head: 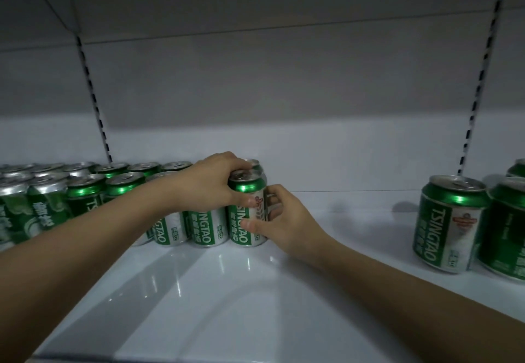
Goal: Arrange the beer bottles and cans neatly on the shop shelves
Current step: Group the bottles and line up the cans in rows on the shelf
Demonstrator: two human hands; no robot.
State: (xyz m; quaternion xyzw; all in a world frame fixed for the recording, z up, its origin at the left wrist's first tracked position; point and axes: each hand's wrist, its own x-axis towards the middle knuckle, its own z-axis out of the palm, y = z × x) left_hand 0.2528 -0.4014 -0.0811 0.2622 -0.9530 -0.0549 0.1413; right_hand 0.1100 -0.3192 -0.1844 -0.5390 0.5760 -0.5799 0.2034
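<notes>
Upright green can (246, 212) on the shelf (227, 291), gripped by left hand (211, 185) and right hand (284, 220), fingers (272, 190) curled round it; canned rows (85, 192) left of them.

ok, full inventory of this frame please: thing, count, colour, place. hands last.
held can: one, green and white, upright at the right end of the left block's front row.
left block of cans: about a dozen or more, green and white with silver tops, in rows on the left of the shelf; exact count unclear, partly hidden.
right cans: at least three, green and white, at the right edge, partly cut off.
shelf: one, glossy white, under everything.
back panel: grey-white, behind the shelf, with two slotted uprights.
left hand: grip over the held can's top.
right hand: grip on the held can's right side.
</notes>
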